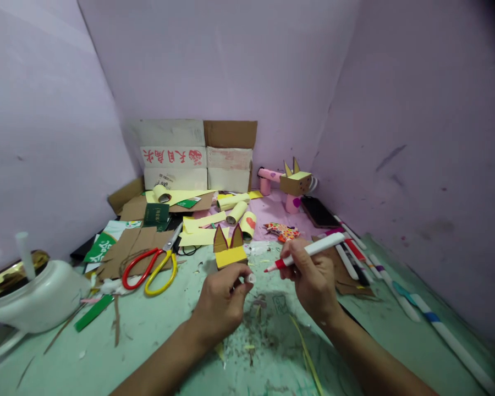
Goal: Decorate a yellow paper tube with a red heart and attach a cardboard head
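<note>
As marker (322, 245) slants, red tip (266, 270) down-left

Cap (251, 278) — partly hidden by fingers (238, 270).

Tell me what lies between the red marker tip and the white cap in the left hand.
Nothing: the head view shows an open gap between marker tip and cap, with the green table behind it.

Marker (324, 243) (uncapped) in right hand (312, 275)
</note>
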### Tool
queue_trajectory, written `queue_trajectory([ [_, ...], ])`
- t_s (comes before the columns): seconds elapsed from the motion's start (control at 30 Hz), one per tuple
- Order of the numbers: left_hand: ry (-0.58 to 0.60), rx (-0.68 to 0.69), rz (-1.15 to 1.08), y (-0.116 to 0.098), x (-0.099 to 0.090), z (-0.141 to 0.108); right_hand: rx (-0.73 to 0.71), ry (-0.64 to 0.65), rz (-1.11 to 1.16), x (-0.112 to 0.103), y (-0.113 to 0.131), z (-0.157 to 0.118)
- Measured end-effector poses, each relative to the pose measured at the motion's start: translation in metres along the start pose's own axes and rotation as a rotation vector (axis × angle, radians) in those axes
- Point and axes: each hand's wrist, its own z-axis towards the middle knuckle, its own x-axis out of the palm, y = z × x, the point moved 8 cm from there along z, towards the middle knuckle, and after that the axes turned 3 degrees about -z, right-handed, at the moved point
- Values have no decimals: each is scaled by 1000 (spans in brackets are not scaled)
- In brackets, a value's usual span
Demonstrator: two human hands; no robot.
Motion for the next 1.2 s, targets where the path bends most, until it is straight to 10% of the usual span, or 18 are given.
queue_trajectory([
  [0.2, 62, 55, 1, -7, 5, 0, -87, -137, 21, -24, 14, 13],
  [0.53, 552, 110, 263, -22, 27, -13, -76, -114, 9, -30, 10, 22],
  [0.8, 693, -52, 508, 3, -12, -7, 76, 31, -72, -10, -2, 7],
  [1.2, 606, -272, 685, 28, -63, -3, 257, 197, -214, -16, -38, -35],
])
